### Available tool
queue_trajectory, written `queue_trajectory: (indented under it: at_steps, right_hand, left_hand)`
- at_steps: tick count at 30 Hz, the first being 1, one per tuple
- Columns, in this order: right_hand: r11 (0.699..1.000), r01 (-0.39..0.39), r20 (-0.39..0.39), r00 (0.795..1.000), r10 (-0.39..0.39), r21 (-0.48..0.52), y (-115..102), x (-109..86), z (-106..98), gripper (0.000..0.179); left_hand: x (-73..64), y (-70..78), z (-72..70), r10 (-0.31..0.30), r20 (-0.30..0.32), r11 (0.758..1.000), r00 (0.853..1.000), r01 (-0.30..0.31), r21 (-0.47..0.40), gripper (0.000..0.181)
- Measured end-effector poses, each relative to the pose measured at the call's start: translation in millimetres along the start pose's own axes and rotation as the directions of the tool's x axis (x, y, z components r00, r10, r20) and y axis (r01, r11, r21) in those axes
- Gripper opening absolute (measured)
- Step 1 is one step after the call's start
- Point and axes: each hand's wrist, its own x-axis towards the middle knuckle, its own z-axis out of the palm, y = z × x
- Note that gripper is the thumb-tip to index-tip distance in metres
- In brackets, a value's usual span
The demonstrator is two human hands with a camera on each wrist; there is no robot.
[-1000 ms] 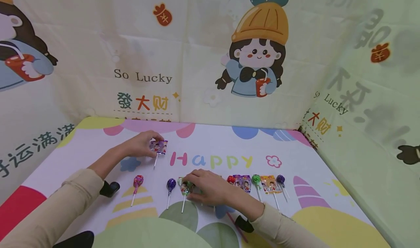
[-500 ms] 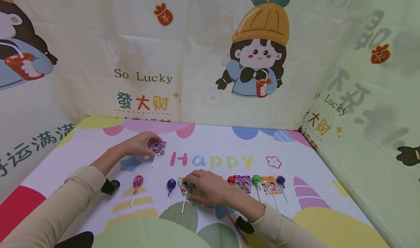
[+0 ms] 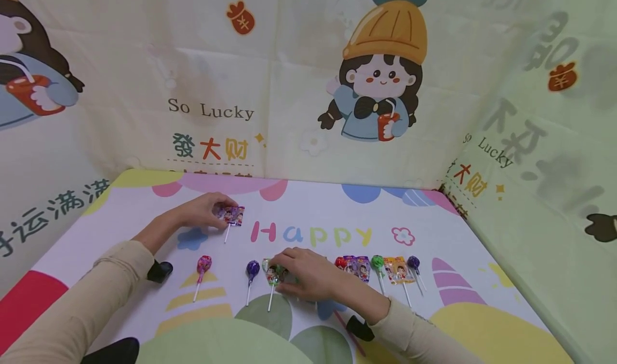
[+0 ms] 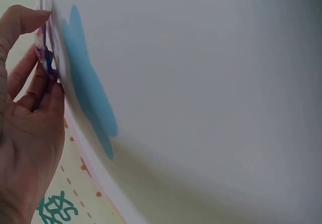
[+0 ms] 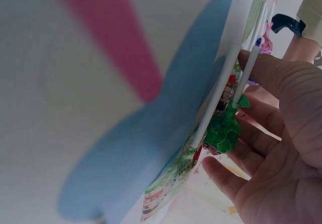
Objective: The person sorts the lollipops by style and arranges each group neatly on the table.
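Observation:
My left hand (image 3: pixel 204 211) pinches a flat lollipop in a purple wrapper (image 3: pixel 234 215) over the table's left half, its white stick pointing down. In the left wrist view, thumb and fingers (image 4: pixel 37 90) meet on the wrapper's edges. My right hand (image 3: pixel 306 270) lies low over the row of lollipops. Its thumb and curled fingers hold a round green lollipop (image 5: pixel 224 128), which the head view hides. Beside that are flat lollipops in clear-green wrappers, one at the hand's left (image 3: pixel 271 274) and another below it in the right wrist view (image 5: pixel 171 181).
A pink lollipop (image 3: pixel 204 264) and a dark blue one (image 3: pixel 252 270) lie to the left. Right of my right hand lie a red (image 3: pixel 340 262), a flat purple (image 3: pixel 358 267), a green (image 3: pixel 378 263), a flat orange (image 3: pixel 397 270) and a dark purple lollipop (image 3: pixel 413 263). Printed cloth walls (image 3: pixel 289 101) border the table.
My left hand has shifted only slightly with the flat purple lollipop, whose stick sits a little higher. The right hand stays in place over the row. The head view tilts slightly.

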Motion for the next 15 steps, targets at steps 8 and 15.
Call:
queue_trajectory:
  at_steps: [8, 15]
  right_hand:
    - [1.0, -0.01, 0.002, 1.0, 0.01, 0.022, 0.0, 0.4, -0.7, 0.046]
    - [0.998, 0.005, -0.019, 1.0, -0.004, 0.06, 2.4, 1.4, 1.3, 0.047]
  left_hand:
    - [0.4, -5.0, 0.5, 0.015, 0.022, 0.999, 1.0, -0.014, -0.036, 0.061]
    - [-0.8, -8.6, 1.2, -0.003, 0.038, 0.994, 0.999, 0.007, -0.112, 0.062]
